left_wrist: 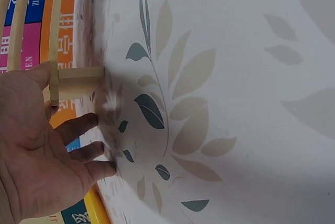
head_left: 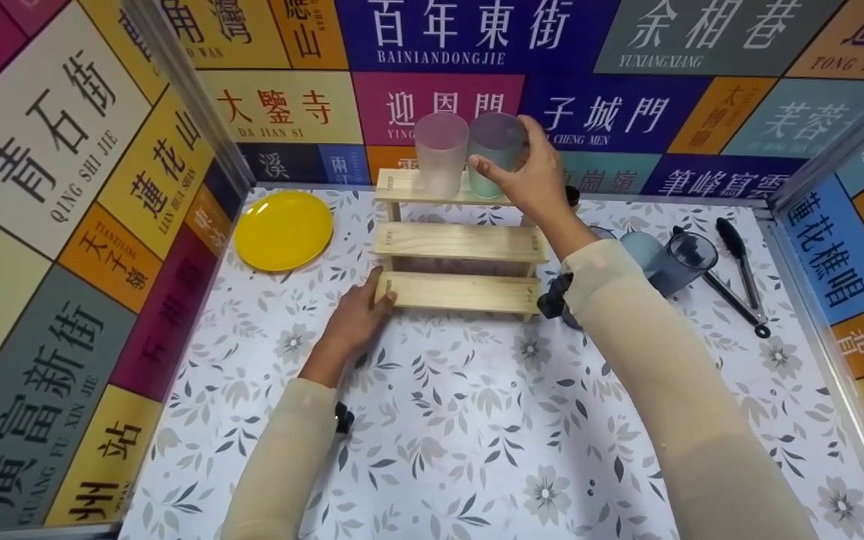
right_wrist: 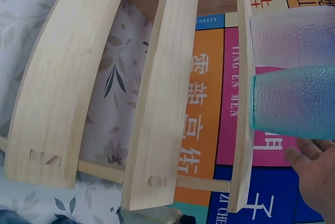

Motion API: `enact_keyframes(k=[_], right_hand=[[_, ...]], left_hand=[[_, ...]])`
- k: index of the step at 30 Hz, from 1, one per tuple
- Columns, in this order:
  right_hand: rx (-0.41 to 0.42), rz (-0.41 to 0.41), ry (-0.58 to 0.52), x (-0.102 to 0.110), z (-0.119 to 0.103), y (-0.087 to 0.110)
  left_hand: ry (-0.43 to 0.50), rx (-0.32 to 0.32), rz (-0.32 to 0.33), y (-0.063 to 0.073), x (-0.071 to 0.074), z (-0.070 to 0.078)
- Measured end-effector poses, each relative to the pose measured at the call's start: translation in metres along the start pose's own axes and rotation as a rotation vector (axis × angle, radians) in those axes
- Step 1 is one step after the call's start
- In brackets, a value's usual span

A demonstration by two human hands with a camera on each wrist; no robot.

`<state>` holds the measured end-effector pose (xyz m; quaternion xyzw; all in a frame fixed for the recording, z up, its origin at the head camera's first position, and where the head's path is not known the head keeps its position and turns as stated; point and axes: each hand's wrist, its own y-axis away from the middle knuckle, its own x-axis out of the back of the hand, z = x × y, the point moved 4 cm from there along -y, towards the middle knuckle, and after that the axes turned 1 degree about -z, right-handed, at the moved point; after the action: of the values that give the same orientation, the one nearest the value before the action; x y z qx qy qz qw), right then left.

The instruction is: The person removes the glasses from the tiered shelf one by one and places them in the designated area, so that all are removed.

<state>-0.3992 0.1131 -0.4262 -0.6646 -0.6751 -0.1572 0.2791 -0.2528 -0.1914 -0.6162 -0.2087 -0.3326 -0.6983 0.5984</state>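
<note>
Right fingers (head_left: 534, 133) curled round pebbled, translucent teal cup (right_wrist: 293, 101); left fingers (left_wrist: 77, 128) pinch stepped, pale wooden rack (head_left: 462, 291).

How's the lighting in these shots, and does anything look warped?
Head view: bright, soft shadows on the white leaf-patterned tablecloth; left wrist view: dimmer, bare left hand shaded; right wrist view: pale wooden three-tier shelf looks bowed, probably lens distortion.

Room over middle shelf (head_left: 462, 241), frosted cup (head_left: 441, 154) obstacle left of green cup (head_left: 493, 146)
</note>
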Motion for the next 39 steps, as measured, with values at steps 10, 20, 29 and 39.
enact_keyframes(k=[10,20,29,39], right_hand=[[-0.006,0.015,-0.015,-0.006,-0.006,-0.004],[-0.015,0.027,-0.003,-0.003,-0.009,-0.003],[-0.016,0.047,0.008,-0.001,-0.007,0.001],[0.04,0.08,-0.016,0.006,-0.001,0.002]], left_hand=[[-0.023,-0.006,0.005,-0.001,-0.002,-0.001],[-0.005,0.004,0.003,-0.002,-0.002,-0.001],[-0.017,-0.004,0.013,0.0,-0.002,0.001],[-0.024,-0.019,0.011,-0.002,-0.001,-0.001]])
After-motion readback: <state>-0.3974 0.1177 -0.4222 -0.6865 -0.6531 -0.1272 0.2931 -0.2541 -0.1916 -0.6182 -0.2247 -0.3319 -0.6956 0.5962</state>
